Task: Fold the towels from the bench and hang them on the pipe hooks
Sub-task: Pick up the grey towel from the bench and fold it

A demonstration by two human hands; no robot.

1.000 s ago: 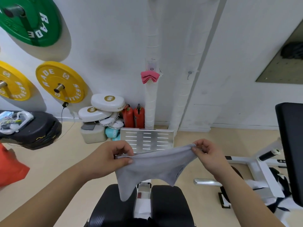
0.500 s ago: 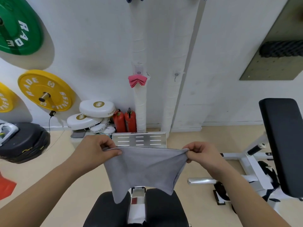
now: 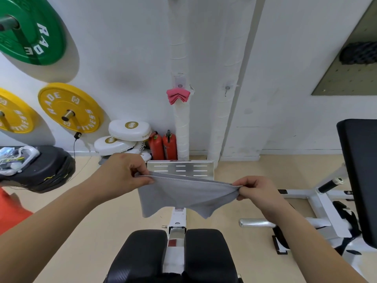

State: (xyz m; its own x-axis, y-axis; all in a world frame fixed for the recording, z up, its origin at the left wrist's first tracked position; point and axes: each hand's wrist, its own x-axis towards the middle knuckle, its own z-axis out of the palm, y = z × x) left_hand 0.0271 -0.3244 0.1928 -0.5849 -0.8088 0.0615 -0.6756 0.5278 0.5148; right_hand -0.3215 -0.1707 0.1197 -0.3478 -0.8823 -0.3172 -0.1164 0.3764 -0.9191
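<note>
Stretching between both hands, the grey towel (image 3: 183,193) hangs in the air above the far end of the bench (image 3: 146,256), clear of its black pads. The left hand (image 3: 122,174) pinches the towel's top left corner and the right hand (image 3: 259,193) pinches the top right corner. The hem between them runs nearly taut with a slight sag. Both lower corners dangle free over the bench's white frame.

Beyond the bench, a white pipe (image 3: 181,135) stands against the wall with a folded pink towel (image 3: 178,96) hung on it. A second pipe (image 3: 222,123) just to its right carries a small hook (image 3: 226,88). Open floor (image 3: 106,217) lies on both sides of the bench, and another machine (image 3: 318,201) stands off to the bench's right.
</note>
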